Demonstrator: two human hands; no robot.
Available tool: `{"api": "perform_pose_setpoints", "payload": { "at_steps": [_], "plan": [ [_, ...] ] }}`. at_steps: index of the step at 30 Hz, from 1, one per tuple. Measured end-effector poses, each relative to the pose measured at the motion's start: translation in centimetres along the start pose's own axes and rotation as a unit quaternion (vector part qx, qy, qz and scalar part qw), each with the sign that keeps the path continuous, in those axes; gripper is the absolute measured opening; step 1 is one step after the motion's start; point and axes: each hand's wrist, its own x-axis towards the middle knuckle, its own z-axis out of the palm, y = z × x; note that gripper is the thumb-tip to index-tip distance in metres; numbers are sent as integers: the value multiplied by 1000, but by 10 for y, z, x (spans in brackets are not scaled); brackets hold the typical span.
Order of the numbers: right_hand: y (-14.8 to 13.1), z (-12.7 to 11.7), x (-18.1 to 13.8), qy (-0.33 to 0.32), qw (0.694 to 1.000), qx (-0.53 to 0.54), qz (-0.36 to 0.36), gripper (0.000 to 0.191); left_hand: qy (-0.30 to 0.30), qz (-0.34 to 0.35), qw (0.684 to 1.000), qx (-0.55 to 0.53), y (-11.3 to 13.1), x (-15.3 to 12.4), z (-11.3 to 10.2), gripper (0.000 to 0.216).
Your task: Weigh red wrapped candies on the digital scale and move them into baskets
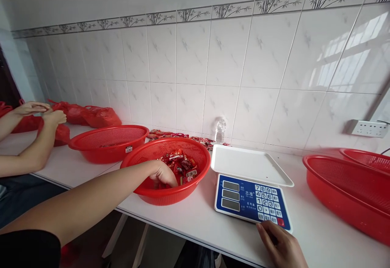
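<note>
My left hand point(164, 175) reaches down into a red plastic basket point(138, 164) holding a pile of small wrapped snack packets point(183, 165). Its fingertips are hidden low in the basket, beside the packets, so I cannot see whether they grip any. My right hand point(282, 243) rests at the front edge of a blue and white digital scale point(250, 198), near its red key. Its fingers are curled in, and nothing shows in them. The scale's white tray point(250, 162) bears only tiny specks, and its displays look dark.
Left of my basket stands another red basket point(109, 140) with a few packets. More packets point(170, 134) lie along the wall by a clear plastic bottle point(220, 129). Red baskets point(341, 186) stand at right. A co-worker's hands point(53, 115) handle a red bag near filled red bags point(100, 116).
</note>
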Motion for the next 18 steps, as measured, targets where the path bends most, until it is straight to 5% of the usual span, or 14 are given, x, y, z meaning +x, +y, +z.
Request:
{"api": "perform_pose_setpoints", "payload": {
  "at_steps": [18],
  "plan": [
    [-8,3,0,12,999,44,29,43,-56,36,997,47,-3,-2,2,21]
  ]
}}
